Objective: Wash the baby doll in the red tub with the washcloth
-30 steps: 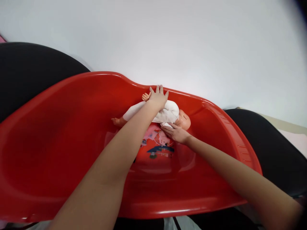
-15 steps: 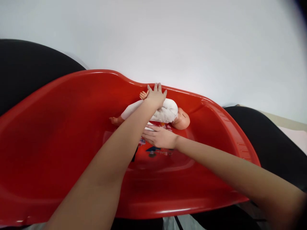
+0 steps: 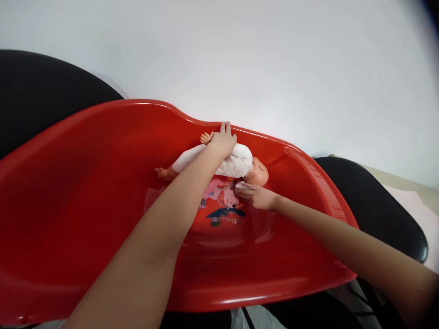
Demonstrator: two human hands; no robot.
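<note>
A bald baby doll [image 3: 238, 161] in white clothes lies on its side in a red plastic baby bathtub [image 3: 92, 183], head to the right and bare feet to the left. My left hand [image 3: 224, 139] rests over the doll's upper side, fingers stretched toward the tub's far rim. The left forearm hides part of the doll's middle and legs. Just below the doll's head is my right hand [image 3: 255, 195], its fingers pressed together. Something whitish shows at those fingertips, too small to name. A colourful picture sticker [image 3: 224, 212] covers part of the tub's floor.
The tub spans two black chairs, one chair [image 3: 44, 91] at the left and another chair [image 3: 373, 205] at the right. A pale wall [image 3: 240, 59] stands close behind. Whitish plastic [image 3: 262, 317] shows below the near rim.
My right hand has slid right along the doll's near side, from its middle to below its head, uncovering more of the sticker. The left hand stays over the doll.
</note>
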